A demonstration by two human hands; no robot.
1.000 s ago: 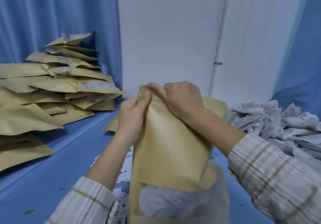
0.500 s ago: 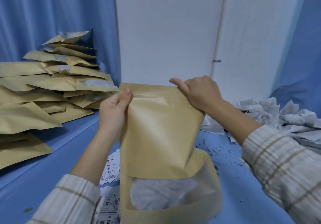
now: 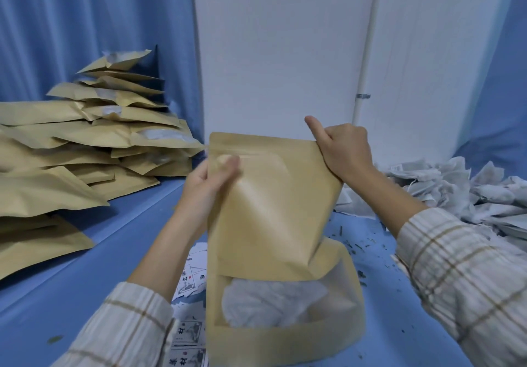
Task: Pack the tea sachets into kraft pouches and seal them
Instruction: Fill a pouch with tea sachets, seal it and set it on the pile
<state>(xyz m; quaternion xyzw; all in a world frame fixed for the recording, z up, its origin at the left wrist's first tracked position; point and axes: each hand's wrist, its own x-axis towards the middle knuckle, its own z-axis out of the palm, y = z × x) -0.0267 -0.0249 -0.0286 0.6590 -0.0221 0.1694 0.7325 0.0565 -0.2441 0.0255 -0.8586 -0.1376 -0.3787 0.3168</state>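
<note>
Head cam: I'm holding the kraft pouch [image 3: 273, 210] upright over the blue table [image 3: 85, 295], probably so the tea sachets [image 3: 273, 304] are settling at the window, clear of the zip. My right hand [image 3: 346, 153] is pinching the top right corner, thumb sticking up. My left hand [image 3: 208, 184] is gripping the left edge lower down, blurry. Filled pouches [image 3: 94, 138] are piling up left, loose sachets [image 3: 462, 192] right.

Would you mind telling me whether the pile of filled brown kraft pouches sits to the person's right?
No, the pile of filled brown kraft pouches lies at the left on the blue table, while loose white tea sachets are heaped at the right.
</note>
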